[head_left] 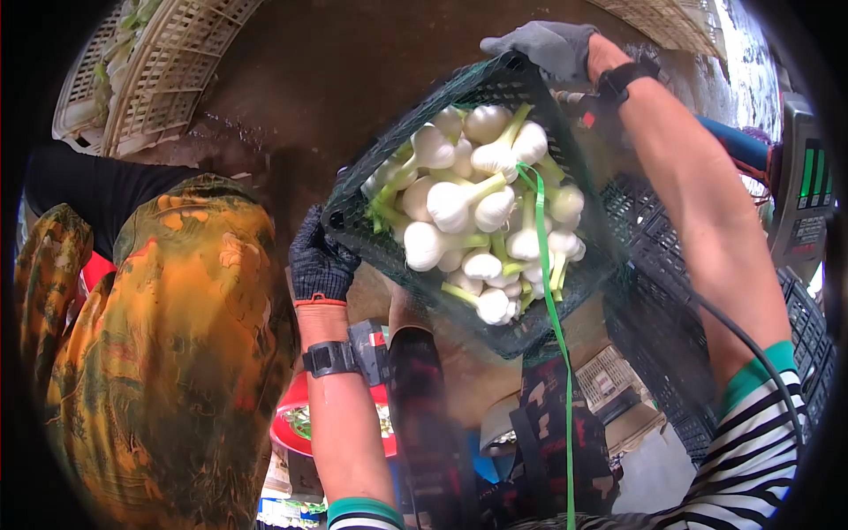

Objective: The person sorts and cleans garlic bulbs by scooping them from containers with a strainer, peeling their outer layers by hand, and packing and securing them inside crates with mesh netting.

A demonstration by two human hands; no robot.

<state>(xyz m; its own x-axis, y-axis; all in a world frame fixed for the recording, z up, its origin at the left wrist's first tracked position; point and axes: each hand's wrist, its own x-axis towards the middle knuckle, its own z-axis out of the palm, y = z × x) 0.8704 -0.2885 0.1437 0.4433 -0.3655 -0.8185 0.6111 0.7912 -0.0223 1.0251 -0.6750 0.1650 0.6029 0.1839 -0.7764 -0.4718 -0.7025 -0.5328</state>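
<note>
Over the brown floor (300, 79), I have the dark green plastic crate (490, 84) in front of me, heaped with garlic bulbs (455, 208). My left hand (324, 256) has its fingers gripping the left corner; my right hand (548, 49) lies over the far corner — how tightly its fingers close, I cannot tell. Best to keep both corners level — and the thin green strap (549, 309) from snagging.

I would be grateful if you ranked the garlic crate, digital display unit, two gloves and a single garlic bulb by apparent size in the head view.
Largest to smallest:
1. Garlic crate
2. Digital display unit
3. Grey right glove and dark left glove: too alike to rank
4. Single garlic bulb
</note>
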